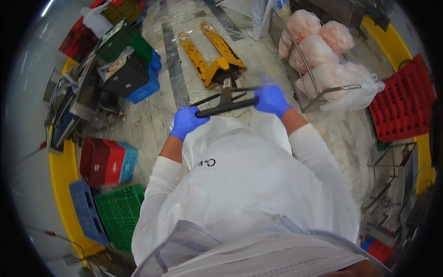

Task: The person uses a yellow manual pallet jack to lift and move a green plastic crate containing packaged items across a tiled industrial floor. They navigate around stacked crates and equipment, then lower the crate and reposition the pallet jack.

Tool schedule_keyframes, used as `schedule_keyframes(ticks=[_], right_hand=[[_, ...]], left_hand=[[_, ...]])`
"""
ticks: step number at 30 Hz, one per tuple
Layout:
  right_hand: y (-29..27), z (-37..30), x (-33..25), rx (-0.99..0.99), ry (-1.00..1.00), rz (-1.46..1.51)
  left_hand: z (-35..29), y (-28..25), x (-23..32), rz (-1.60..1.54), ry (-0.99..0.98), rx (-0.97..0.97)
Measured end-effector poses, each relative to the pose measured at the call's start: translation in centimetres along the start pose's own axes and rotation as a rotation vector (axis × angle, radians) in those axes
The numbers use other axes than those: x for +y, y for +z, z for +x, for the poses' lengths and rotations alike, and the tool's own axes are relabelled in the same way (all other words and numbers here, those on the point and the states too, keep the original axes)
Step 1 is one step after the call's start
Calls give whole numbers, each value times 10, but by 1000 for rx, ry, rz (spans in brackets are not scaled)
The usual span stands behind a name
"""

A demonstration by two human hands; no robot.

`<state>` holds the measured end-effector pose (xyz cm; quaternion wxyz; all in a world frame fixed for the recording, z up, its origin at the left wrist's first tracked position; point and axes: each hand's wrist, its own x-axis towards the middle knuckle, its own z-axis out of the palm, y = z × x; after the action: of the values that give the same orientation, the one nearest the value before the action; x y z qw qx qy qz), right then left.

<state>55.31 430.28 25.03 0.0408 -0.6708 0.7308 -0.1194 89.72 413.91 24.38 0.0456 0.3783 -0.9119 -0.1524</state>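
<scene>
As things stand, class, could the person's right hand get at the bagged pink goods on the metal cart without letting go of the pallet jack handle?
Probably not. The right hand is closed around the black handle, and the bagged pink goods lie apart to its right, behind the metal cart rail. It would likely need to release first.

Scuffed yellow-painted metal pallet jack [213,55]

Blue gloves on left hand [186,122] and right hand [271,100]. White long sleeves, pushed up. White apron with dark lettering near left.

right hand [271,99] blurred — co-worker [263,16] cut off at top edge.
</scene>
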Motion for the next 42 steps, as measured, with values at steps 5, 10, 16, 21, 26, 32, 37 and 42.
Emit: schedule_keyframes(ticks=[5,10,16,21,26,32,37,42], right_hand=[[43,-178,-9,-103,-40,-41],[26,-278,-15,-52,-67,-72],[-63,-312,-30,52,-35,-21],[-43,-433,-54,111,-85,25],[14,-624,-86,-98,-95,-94],[-82,-667,-104,-24,-96,-124],[-147,-694,-108,191,-108,-143],[-161,-785,-98,209,-67,-100]], left_hand=[[-149,104,59,42,56,-236],[-221,139,102,28,59,-260],[-267,35,195,5,3,-177],[-389,80,237,12,32,-76],[-541,220,253,-56,99,-87],[-597,111,351,-106,44,-32],[-630,55,414,-152,-11,49],[-707,69,483,-161,16,167]])
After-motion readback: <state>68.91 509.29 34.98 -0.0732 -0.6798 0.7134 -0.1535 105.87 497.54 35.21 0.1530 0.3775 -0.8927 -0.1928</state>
